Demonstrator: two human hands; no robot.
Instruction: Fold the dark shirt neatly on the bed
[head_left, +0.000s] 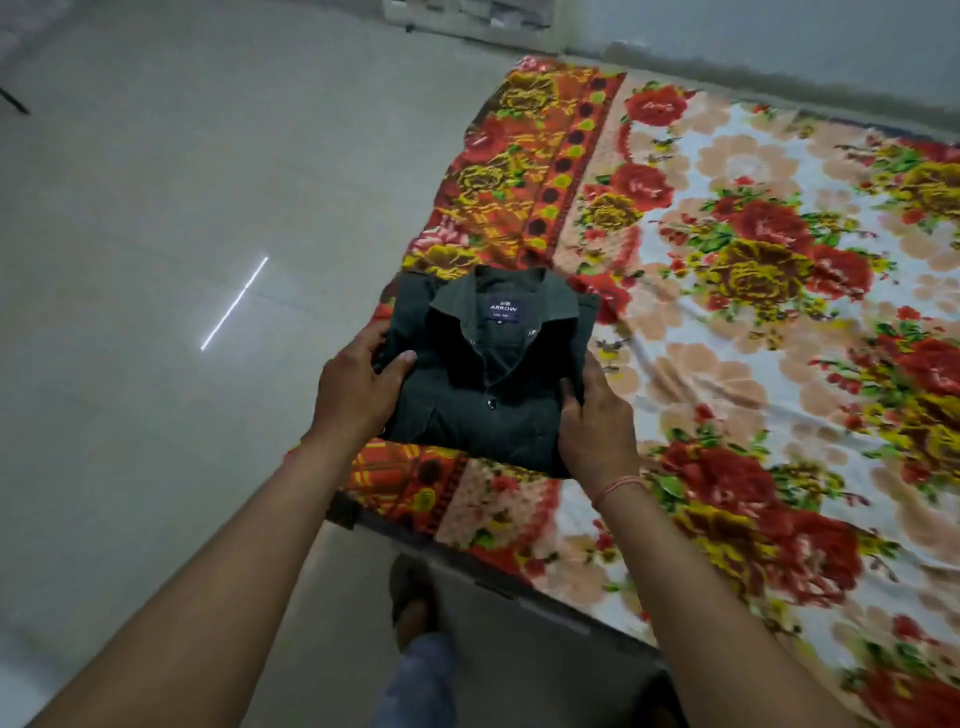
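Dark shirt (488, 374), folded into a compact rectangle with collar and label facing up, lies at the near left corner of the bed (753, 322) on its floral blanket. Both hands grip it: left hand (358, 384) closed on its left edge, right hand (597, 421) closed on its right edge.

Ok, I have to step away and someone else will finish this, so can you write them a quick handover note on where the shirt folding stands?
Left hand: grip on the left edge of the dark shirt, thumb on top.
Right hand: grip on the shirt's right edge, fingers curled over it.
Shirt: folded into a compact rectangle, collar and label up, at the near corner of the bed, on the floral blanket.
Done: the folds look complete.
Left: probably just square it up, press it flat and let go.
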